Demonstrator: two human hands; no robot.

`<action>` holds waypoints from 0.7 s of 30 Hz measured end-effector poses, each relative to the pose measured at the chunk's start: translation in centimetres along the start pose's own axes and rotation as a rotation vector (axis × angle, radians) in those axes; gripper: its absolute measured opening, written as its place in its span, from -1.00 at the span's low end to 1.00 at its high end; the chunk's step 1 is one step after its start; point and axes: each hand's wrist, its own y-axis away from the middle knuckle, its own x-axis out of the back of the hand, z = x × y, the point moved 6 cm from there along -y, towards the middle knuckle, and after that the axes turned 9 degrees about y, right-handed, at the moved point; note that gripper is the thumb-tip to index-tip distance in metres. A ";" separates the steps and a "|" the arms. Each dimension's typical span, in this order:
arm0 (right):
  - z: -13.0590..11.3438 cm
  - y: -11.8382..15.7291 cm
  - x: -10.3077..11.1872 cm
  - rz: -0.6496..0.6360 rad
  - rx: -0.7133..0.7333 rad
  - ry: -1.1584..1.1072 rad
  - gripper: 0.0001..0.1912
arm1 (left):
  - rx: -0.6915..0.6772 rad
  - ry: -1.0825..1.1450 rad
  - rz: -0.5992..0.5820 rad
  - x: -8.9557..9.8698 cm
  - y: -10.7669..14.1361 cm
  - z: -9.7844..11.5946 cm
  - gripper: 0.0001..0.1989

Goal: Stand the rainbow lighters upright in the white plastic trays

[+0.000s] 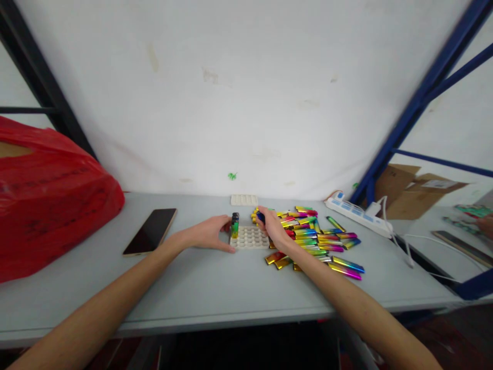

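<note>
Plainly, just right of the left hand's (210, 233) spread fingers, a lighter (235, 226) stands with its long axis vertical on the pale tray (250, 239). Farther from it, the right hand (274, 229) pinches a dark blue item (261, 217), perhaps another lighter, between its fingertips.

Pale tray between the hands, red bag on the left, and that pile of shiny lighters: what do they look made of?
Pale tray: probably matte molded plastic or foam, given its even color and rows of pockets. Red bag: likely thin plastic film, from its glossy creases. Pile of shiny lighters: mirror-like color bands suggest metal or metallic-coated plastic; I can't tell which.
</note>
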 end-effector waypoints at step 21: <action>-3.8 2.3 -0.8 0.043 0.601 0.636 -0.44 | 0.012 -0.024 0.014 -0.1 -0.1 -0.4 -0.26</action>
